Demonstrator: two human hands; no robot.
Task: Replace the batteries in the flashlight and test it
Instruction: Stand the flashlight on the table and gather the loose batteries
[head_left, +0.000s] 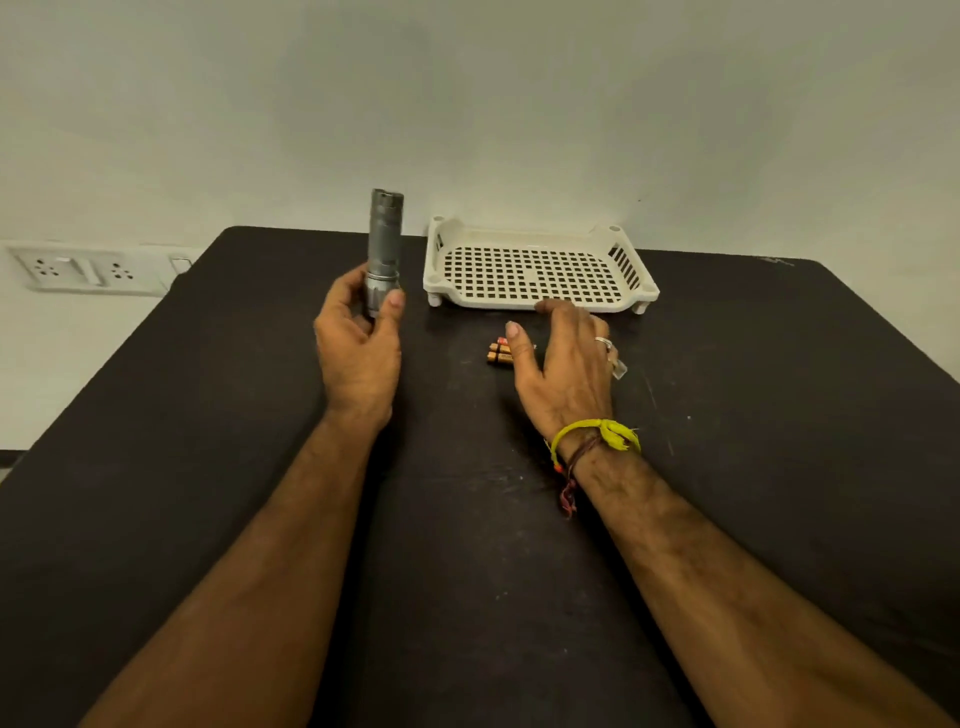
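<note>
My left hand (358, 343) grips the lower end of a grey metal flashlight (383, 244) and holds it upright above the black table; its top end looks open. Small orange-and-gold batteries (497, 351) lie side by side on the table right of centre. My right hand (566, 364) hovers over them palm down, fingers spread and relaxed, its thumb just over their right ends. It holds nothing that I can see. Part of the batteries is hidden under the thumb.
A white perforated plastic tray (540, 306) stands at the back of the black table (260, 467), just beyond my right hand. A wall socket panel (88, 270) sits on the wall at left. The table's left edge runs diagonally.
</note>
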